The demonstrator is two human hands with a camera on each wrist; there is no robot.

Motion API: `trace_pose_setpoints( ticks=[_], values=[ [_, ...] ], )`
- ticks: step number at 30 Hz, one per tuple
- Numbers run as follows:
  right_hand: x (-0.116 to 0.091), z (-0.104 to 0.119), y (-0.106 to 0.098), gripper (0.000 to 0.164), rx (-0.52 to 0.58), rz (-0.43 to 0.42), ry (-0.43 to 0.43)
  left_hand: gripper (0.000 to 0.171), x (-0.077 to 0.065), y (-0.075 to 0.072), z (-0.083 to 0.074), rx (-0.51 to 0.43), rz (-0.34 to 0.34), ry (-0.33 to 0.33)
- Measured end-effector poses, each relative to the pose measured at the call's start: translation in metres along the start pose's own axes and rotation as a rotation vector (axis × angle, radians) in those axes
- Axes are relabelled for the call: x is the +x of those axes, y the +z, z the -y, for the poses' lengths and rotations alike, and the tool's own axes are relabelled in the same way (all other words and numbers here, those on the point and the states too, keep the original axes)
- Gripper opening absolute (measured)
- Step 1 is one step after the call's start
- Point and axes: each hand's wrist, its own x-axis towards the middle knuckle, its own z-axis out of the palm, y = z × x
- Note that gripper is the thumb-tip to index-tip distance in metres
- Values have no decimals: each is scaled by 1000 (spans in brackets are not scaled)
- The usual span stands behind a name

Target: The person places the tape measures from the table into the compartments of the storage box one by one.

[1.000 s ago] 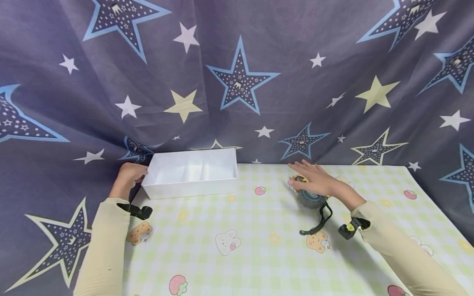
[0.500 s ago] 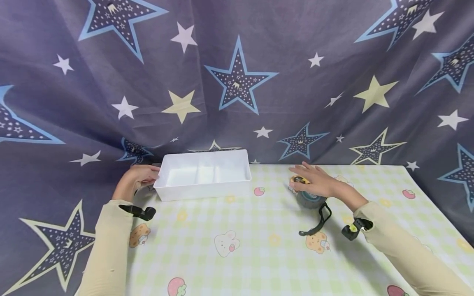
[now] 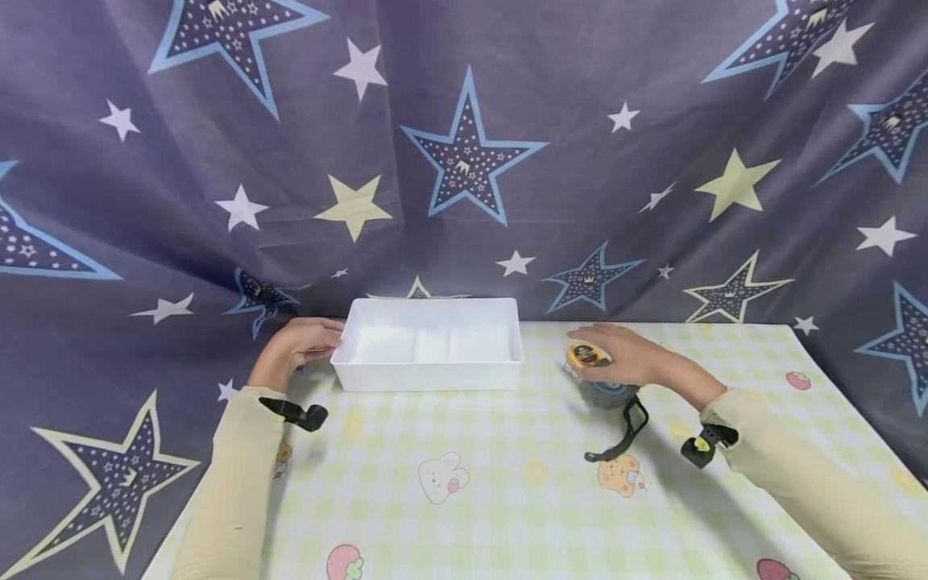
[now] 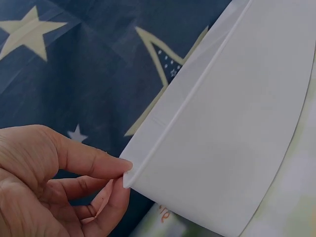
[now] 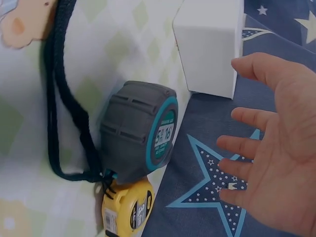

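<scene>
My left hand pinches the left edge of a white open-topped bin on the table. In the left wrist view, thumb and finger meet at a corner of its rim. Over on the right, my right hand hovers above two tape measures with nothing in its grasp; the right wrist view has its fingers spread. One tape measure is grey with a teal ring and a black wrist cord. A smaller yellow tape measure sits against it, partly hidden by the hand in the head view.
A checked tablecloth with cartoon prints covers the table. Behind it and at the left hangs a dark curtain with stars, close to the bin's back. Tablecloth lies between the bin and the tape measures.
The white bin has slid to the right along the table's back, my left hand moving with it. My right hand has dipped slightly over the tape measures, which stay put.
</scene>
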Motion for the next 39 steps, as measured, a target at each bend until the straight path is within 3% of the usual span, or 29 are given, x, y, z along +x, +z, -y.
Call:
trace_pose_setpoints(
  ticks=[5, 10, 21, 39],
  values=[
    [-3, 1, -2, 65, -40, 41, -15, 60, 6, 13, -3, -25, 7, 12],
    [-5, 0, -2, 66, -72, 86, -23, 60, 8, 21, -5, -20, 64, 50],
    [-10, 0, 0, 74, -118, 184, 13, 59, 10, 39, -9, -37, 124, 74],
    [-3, -4, 12, 62, -111, 207, 17, 60, 14, 39, -6, -106, 137, 33]
  ],
)
